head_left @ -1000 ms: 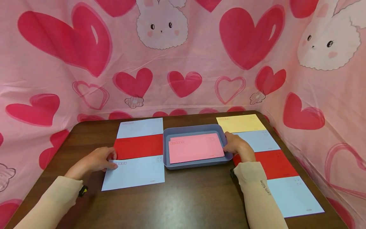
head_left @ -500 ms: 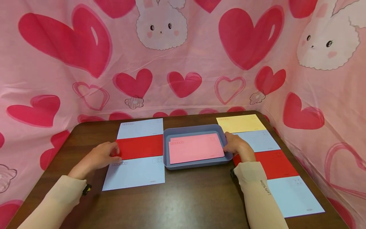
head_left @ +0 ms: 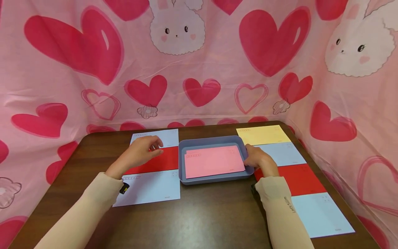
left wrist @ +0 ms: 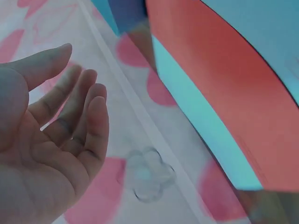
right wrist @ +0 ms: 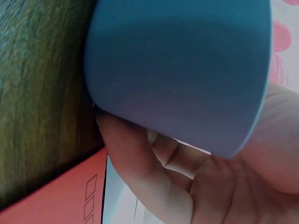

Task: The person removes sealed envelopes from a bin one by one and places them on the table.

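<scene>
Right hand on tray, left hand above envelopes

Tray: blue-grey, shallow, rectangular, rounded corners, smooth matte walls, thin rim. It lies flat on the dark brown wooden table, between two columns of envelopes.

Grip, right: fingers and thumb hold the tray's right end wall. Right wrist view shows fingers curled along the outer side, thumb toward the rim; thumb tip hidden there.

Contents of tray: pink envelopes, two visible, one lying on the other and slightly offset. Upper one carries a row of small boxes at its upper left and faint stamp squares at its upper right.

Grip, left: relaxed, fingers loosely curved, thumb apart from them, palm free. The hand hovers over the left column, its fingertips pointing toward the tray.

Left column, far to near: pale blue envelope, red envelope, second pale blue envelope. The left hand and sleeve partly cover all three.

Right column, far to near: yellow envelope, then pale blue, red and pale blue again, the nearer ones partly behind the right arm.

Surround: pink cloth printed with hearts and rabbits.
</scene>
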`<state>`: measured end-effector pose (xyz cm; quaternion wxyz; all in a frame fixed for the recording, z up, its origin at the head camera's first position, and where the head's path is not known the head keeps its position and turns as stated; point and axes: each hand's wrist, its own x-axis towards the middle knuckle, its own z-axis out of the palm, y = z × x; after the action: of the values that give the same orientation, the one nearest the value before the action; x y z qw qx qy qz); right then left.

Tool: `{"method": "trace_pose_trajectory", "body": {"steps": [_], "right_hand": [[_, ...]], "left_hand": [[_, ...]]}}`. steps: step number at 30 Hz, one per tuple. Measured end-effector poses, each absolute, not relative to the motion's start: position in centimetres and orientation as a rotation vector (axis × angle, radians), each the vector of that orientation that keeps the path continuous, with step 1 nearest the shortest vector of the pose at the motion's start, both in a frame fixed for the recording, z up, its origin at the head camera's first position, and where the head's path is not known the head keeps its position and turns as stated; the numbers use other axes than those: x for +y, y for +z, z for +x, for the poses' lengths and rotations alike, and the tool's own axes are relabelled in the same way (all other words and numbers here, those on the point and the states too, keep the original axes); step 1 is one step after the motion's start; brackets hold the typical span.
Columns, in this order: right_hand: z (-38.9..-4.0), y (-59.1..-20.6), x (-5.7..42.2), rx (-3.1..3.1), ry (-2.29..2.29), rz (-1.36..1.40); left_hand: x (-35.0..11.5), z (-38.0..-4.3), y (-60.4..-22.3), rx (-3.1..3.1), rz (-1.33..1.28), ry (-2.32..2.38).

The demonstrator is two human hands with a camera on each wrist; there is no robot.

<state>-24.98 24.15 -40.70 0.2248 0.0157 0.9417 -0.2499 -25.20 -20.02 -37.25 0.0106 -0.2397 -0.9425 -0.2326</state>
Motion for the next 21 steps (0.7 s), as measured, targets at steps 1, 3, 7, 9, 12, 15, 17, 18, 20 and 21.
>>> {"method": "trace_pose_trajectory", "body": {"steps": [1, 3, 7, 9, 12, 15, 17, 18, 20, 21], "right_hand": [[-25.0, -40.7, 24.1, 2.598, -0.688, 0.045], [-24.9, -40.7, 24.1, 2.6, -0.686, 0.045], [-24.9, -40.8, 24.1, 2.601, -0.685, 0.046], [-24.8, -40.8, 24.1, 2.6, -0.686, 0.049], [-24.8, -40.8, 24.1, 2.599, -0.69, 0.051], [-24.9, -40.8, 24.1, 2.595, -0.699, 0.052], [-24.9, -40.8, 24.1, 2.596, -0.703, 0.05], [-24.9, -40.8, 24.1, 2.597, -0.704, 0.05], [-24.9, -40.7, 24.0, 2.598, -0.705, 0.05], [-24.8, -40.7, 24.0, 2.599, -0.708, 0.049]], "left_hand": [[-19.3, -25.4, -37.2, -2.938, -0.773, -0.737], [-17.9, -25.7, -37.3, -2.934, -0.819, -0.753], [-15.1, -26.4, -37.9, -2.945, -0.923, -0.749], [-13.8, -26.8, -38.4, -2.947, -0.988, -0.728], [-12.1, -27.4, -39.2, -2.943, -1.094, -0.711], [-10.9, -27.7, -39.5, -2.959, -1.16, -0.722], [-10.4, -27.9, -39.5, -2.984, -1.18, -0.73], [-10.1, -27.9, -39.5, -2.998, -1.185, -0.735], [-9.7, -28.1, -39.6, -3.028, -1.176, -0.746], [-9.5, -28.2, -39.7, -3.041, -1.171, -0.751]]}}
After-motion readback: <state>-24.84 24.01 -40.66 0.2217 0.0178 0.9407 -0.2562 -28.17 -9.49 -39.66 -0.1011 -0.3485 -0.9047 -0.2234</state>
